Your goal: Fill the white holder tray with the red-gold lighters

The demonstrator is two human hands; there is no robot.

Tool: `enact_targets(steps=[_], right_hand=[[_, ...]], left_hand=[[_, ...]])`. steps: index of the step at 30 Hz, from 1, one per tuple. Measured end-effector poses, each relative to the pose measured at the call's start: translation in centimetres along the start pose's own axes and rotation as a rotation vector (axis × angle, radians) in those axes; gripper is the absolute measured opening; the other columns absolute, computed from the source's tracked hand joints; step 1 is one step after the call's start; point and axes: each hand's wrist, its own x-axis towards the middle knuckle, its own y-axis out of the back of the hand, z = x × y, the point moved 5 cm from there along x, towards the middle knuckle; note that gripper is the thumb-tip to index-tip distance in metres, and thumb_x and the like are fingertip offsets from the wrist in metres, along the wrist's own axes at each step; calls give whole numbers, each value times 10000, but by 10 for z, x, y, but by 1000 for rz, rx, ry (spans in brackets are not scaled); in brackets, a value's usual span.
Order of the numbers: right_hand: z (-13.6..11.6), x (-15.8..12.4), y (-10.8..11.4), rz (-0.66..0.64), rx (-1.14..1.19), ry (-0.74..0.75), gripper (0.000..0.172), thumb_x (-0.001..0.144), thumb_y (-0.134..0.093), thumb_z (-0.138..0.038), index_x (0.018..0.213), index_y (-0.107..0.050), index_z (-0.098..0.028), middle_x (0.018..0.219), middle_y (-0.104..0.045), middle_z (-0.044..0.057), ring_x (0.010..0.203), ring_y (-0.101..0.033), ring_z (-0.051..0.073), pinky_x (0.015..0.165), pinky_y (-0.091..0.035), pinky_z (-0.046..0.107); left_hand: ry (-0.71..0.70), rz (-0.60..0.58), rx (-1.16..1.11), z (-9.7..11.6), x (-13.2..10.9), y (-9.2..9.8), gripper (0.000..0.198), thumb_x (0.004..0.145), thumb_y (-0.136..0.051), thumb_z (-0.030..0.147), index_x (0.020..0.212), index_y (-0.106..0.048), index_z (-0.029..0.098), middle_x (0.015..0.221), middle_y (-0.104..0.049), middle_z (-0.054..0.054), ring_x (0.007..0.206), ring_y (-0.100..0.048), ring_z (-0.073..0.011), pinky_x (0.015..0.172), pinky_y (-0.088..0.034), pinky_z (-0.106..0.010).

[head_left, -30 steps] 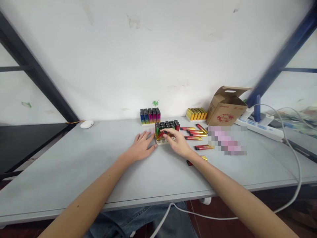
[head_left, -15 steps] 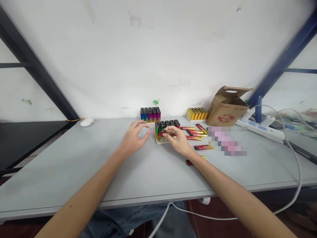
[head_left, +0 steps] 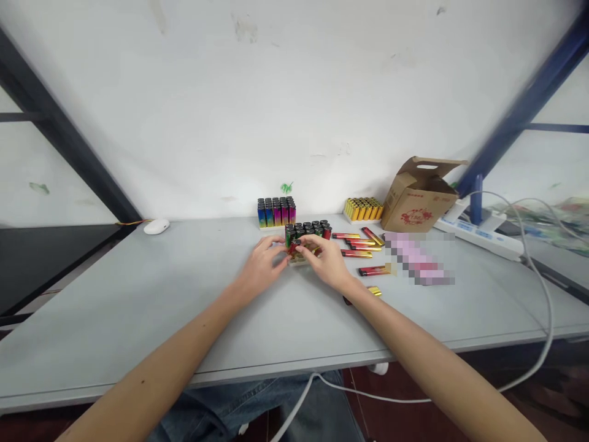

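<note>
Between the fingers of my right hand (head_left: 327, 261) is a red lighter (head_left: 294, 246) with a black top, upright at the front left of a pale tray (head_left: 299, 263). Behind it in that tray stand several lighters (head_left: 307, 228) with black tops, green and red among them. My left hand (head_left: 263, 264) is at the tray's left side, fingers curved and apart, fingertips close to the red lighter; whether they touch it I cannot tell. To the right of my right hand lie several loose red-and-gold lighters (head_left: 375, 271), one partly hidden by my right wrist.
At the wall stand a block of blue-to-pink lighters (head_left: 277, 213) and a tray of yellow lighters (head_left: 363, 210). An open cardboard box (head_left: 414, 199), a power strip (head_left: 481, 238) and a blurred pink item (head_left: 416, 258) are on the right. A white mouse (head_left: 157, 226) lies far left.
My left hand has moved right, up to the tray. My right hand has brought the red lighter from a tilt to upright at the tray's front left. The view has shifted slightly.
</note>
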Motion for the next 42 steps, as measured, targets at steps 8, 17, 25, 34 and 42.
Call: enact_targets(steps=[8, 17, 25, 34, 42], right_hand=[[-1, -3, 1, -61, -180, 43, 279, 894, -534, -277, 1124, -680, -217, 961, -762, 41, 743, -693, 173, 698, -515, 292], [33, 14, 86, 447, -368, -154, 294, 888, -421, -268, 1069, -630, -169, 935, -723, 87, 844, -661, 228, 788, -486, 348], [65, 15, 71, -87, -863, -325, 321, 849, -429, -130, 1035, -690, -141, 1066, -713, 168, 1056, -620, 298, 885, -410, 373], [69, 17, 62, -62, -834, -299, 367, 841, -508, -190, 1157, -694, -193, 1131, -712, 125, 1086, -611, 301, 893, -419, 381], [71, 21, 67, 126, -604, -223, 245, 875, -479, -217, 1065, -627, -176, 1084, -698, 118, 1019, -624, 262, 879, -442, 368]], left_hand=[[117, -30, -19, -6, 1, -5, 168, 917, -544, 298, 950, -680, 206, 1053, -645, -59, 1009, -603, -230, 914, -506, -416], [233, -96, 69, -7, 0, -6, 184, 894, -552, 372, 879, -650, 217, 943, -661, -66, 979, -575, -277, 877, -496, -452], [359, -216, -3, -20, -2, 2, 847, 787, -636, 600, 1430, -289, 172, 1300, -571, -161, 1237, -521, -323, 1003, -433, -492], [284, -351, -79, -18, 0, -13, 1001, 797, -639, 569, 1532, -66, 204, 1482, -448, -149, 1346, -434, -352, 1059, -395, -495], [215, -341, -64, -15, 3, -13, 818, 838, -601, 443, 1499, -196, 181, 1430, -518, -138, 1281, -522, -322, 1028, -437, -467]])
